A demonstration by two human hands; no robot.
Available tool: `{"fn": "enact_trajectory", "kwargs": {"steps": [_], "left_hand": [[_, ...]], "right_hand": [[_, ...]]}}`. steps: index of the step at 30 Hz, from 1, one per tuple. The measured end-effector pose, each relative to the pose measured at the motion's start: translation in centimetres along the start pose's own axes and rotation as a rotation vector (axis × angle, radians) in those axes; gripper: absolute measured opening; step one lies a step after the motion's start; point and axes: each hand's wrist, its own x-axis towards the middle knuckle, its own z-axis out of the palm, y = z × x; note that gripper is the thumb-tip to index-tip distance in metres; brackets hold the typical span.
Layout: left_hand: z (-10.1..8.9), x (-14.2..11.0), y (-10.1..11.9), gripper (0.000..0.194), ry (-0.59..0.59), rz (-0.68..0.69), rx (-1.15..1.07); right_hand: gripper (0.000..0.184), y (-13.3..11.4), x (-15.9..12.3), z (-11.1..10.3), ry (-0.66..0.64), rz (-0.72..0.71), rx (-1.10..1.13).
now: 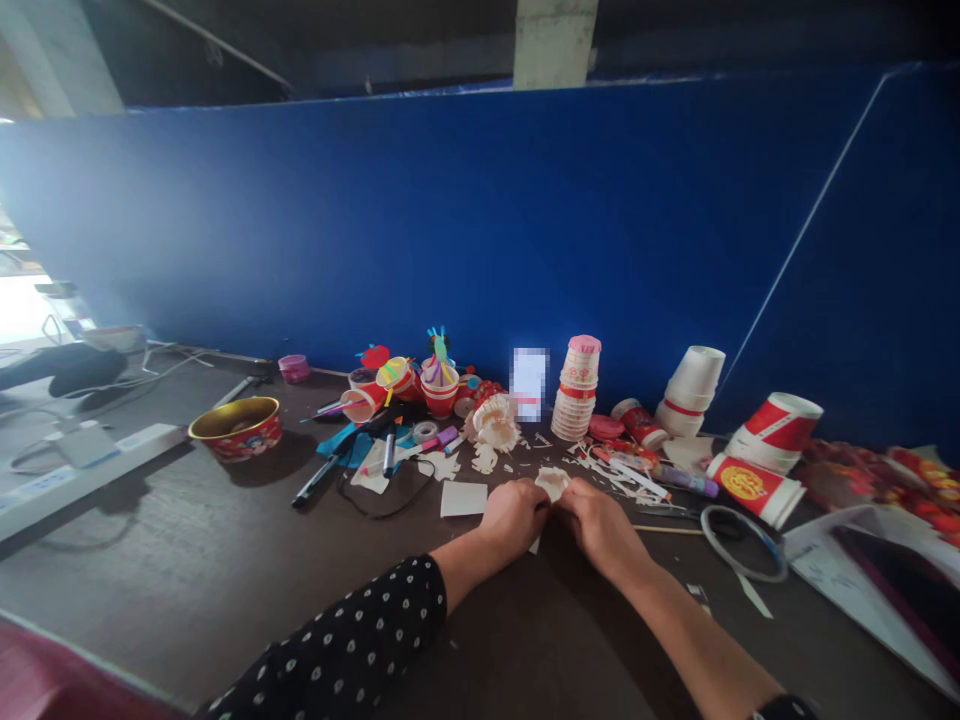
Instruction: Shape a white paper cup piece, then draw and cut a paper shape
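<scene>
A small cream-white paper piece (553,482) with a wavy edge is held up over the dark table between my two hands. My left hand (516,517) pinches its left side with curled fingers. On its right side, my right hand (600,522) grips the edge between thumb and fingers. A flat white paper rectangle (463,499) lies just left of my left hand. White paper scraps (540,442) are strewn beyond my hands. Behind them sits a ruffled, petal-like white paper shape (496,422).
A stack of paper cups (576,400), tipped red-and-white cups (757,490) and a tape roll (742,545) stand right of centre. Left are a red-gold bowl (238,445), a power strip (97,475), markers (319,478) and cups with pipe cleaners (439,385). A blue partition (390,220) rises behind.
</scene>
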Motion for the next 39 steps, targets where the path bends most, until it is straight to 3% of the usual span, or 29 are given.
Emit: {"fn": "enact_trajectory", "kwargs": {"steps": [15,20,23,28,30,36,39], "left_hand": [[-0.6,-0.4,-0.5,0.021,-0.047,0.150,-0.030],[-0.9,-0.2,-1.3,0.022,0.065,0.180,-0.187],[-1.1,-0.1,-1.8,0.022,0.105,0.273,-0.243],[-1.9,-0.3,-2.3,0.024,0.013,0.519,-0.239],[-2.4,-0.4,-2.5,0.027,-0.052,0.558,-0.242],[-3.1,-0.4,-3.0,0.037,-0.174,0.508,-0.228],[-3.0,-0.3,-2.9,0.029,-0.167,0.525,-0.218]], "right_hand": [[0.027,0.5,0.0,0.1,-0.008,-0.058,0.068],[0.025,0.5,0.1,0.0,0.006,-0.060,0.055],[0.024,0.6,0.1,0.1,0.009,-0.067,0.048],[0.022,0.8,0.0,0.2,0.016,-0.076,0.064],[0.021,0.8,-0.1,0.2,0.021,-0.085,0.082],[0.020,2.0,-0.3,-0.9,0.088,-0.066,0.102],[0.018,3.3,-0.7,-1.9,0.081,0.013,0.043]]}}
